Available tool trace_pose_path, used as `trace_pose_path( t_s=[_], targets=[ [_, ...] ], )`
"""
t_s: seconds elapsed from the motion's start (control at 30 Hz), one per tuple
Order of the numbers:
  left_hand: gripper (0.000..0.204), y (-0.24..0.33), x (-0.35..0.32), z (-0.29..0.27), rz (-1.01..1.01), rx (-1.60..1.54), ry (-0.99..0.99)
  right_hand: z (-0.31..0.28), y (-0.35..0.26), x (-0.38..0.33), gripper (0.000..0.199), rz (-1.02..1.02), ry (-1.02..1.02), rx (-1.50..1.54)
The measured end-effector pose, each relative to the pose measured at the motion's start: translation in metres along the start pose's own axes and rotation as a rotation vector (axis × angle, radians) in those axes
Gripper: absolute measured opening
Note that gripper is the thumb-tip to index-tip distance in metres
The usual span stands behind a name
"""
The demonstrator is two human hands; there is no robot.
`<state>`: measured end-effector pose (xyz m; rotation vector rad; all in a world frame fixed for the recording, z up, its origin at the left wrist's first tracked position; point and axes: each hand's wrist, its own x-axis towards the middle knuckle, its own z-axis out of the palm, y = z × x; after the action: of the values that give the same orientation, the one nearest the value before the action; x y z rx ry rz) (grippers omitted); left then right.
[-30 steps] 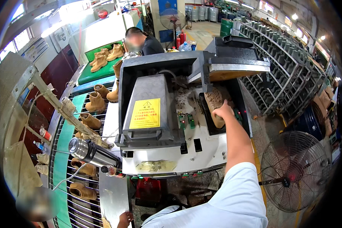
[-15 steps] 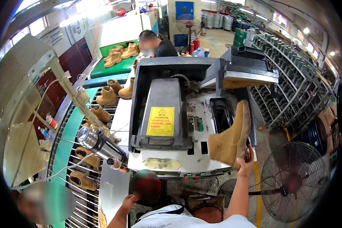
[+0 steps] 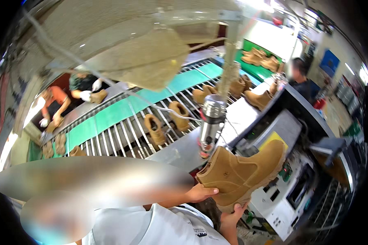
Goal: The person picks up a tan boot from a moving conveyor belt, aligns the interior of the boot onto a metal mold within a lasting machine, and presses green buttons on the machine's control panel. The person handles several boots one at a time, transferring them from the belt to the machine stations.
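A tan ankle boot (image 3: 243, 173) is held up in front of me, its toe pointing up and to the right and its shaft opening to the left. My left hand (image 3: 202, 192) grips the shaft edge, thumb on the outside and the other fingers hidden. Under the sole near the heel, my right hand (image 3: 233, 214) is closed around the boot. Beyond the boot stand a steel thermos flask (image 3: 212, 118) and a dark grey machine (image 3: 280, 126) with a yellow label, partly covered by the boot.
A roller conveyor (image 3: 118, 141) with a green belt strip (image 3: 110, 116) runs across, bearing several tan boots (image 3: 154, 128). Two co-workers (image 3: 55, 100) work behind it, handling boots. Another person (image 3: 300, 79) is beyond the machine. A hanging cover (image 3: 139, 57) looms overhead.
My view has swung left toward the conveyor. My left hand has come up from low beside me onto the boot. The boot, still in my right hand, is now held closer, away from the machine.
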<state>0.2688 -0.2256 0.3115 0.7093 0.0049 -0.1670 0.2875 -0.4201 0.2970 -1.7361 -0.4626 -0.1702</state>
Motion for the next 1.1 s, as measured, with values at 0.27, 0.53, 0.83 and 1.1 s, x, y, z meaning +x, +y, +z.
trace_pose_path(
  t_s=[0.27, 0.53, 0.83, 1.1],
  targets=[
    [0.067, 0.052, -0.172, -0.08, 0.19, -0.192, 0.567, 0.081, 0.002, 0.027, 0.056, 0.534, -1.066, 0.119],
    [0.05, 0.094, -0.27, -0.219, 0.315, 0.044, 1.389, 0.069, 0.278, -0.094, 0.037, 0.754, -1.084, -0.359],
    [0.056, 0.131, -0.213, -0.403, 0.433, 0.333, 1.628, 0.046, 0.276, -0.239, 0.049, 0.862, -1.661, -1.008],
    [0.055, 0.104, -0.13, -0.394, 0.225, 0.89, 1.766, 0.087, 0.237, -0.266, 0.052, 0.694, -1.84, -1.185]
  ],
)
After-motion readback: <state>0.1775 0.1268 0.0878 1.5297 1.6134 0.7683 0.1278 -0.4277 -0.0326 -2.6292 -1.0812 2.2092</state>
